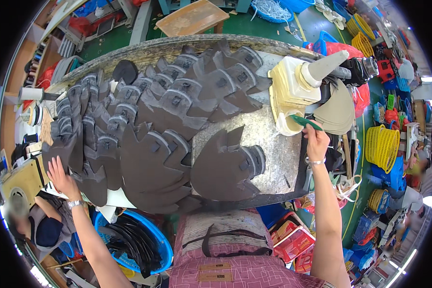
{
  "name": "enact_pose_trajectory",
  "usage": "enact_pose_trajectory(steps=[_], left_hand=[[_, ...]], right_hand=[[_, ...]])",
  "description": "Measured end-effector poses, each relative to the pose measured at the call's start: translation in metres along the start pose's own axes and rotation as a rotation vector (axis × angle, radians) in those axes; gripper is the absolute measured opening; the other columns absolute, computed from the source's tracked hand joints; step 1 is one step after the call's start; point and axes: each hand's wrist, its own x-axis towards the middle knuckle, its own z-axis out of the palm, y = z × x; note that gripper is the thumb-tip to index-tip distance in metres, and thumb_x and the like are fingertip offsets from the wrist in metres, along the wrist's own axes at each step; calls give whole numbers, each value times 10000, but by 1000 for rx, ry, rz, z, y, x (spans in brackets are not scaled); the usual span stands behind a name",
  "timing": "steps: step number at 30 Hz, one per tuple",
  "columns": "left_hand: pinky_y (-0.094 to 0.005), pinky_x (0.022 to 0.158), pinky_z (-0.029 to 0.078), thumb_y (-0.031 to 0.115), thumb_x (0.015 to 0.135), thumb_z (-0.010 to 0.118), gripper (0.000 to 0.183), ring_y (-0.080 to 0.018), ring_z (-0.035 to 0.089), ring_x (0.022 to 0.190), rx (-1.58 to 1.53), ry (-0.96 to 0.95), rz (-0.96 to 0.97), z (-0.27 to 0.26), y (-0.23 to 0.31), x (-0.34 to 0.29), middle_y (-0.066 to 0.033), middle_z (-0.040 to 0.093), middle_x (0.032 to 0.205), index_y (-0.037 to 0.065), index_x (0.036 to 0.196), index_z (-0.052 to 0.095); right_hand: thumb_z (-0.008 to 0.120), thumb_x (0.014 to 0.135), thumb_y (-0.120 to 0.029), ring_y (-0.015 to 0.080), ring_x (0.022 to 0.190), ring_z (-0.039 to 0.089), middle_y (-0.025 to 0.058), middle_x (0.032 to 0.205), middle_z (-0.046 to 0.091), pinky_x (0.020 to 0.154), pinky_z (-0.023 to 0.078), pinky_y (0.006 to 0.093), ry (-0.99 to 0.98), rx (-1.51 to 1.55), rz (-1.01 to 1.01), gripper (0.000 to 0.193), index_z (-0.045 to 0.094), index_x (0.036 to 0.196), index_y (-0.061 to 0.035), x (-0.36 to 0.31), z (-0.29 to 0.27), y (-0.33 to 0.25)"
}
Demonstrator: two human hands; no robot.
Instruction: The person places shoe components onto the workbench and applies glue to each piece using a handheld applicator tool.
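L hand (60, 174) flat, fingers spread on dark cut pieces (144, 144) near left: thin, floppy, light; lift by edge. R hand (317, 141) fingers clamped on green brush (306, 122) handle, far right.

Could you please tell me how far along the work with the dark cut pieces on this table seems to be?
Done, it seems: overlapping rows of dark cut pieces cover most of the table. In hand: the right hand holds a green brush at the cream pot; the left hand lies flat on the pieces at the table's left edge. Left: whether any pieces carry glue cannot be told.
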Motion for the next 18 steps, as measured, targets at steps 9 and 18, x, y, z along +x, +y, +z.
enact_pose_trajectory(steps=[9,18], left_hand=[[-441,965,365,249,772,598,288,-318,484,1105,-1210,-286,811,-83,282,3,-113,542,1085,91,1012,585],[-553,951,321,223,688,642,499,-379,392,1174,-960,-475,954,-104,347,-20,-177,448,1212,79,1151,525]], right_hand=[[558,888,-197,96,567,580,59,732,624,522,474,216,-282,586,585,178,562,894,-19,-43,14,-31],[745,669,-119,267,680,623,117,776,620,610,500,334,-375,-126,-231,245,558,811,-46,-96,76,-67]])
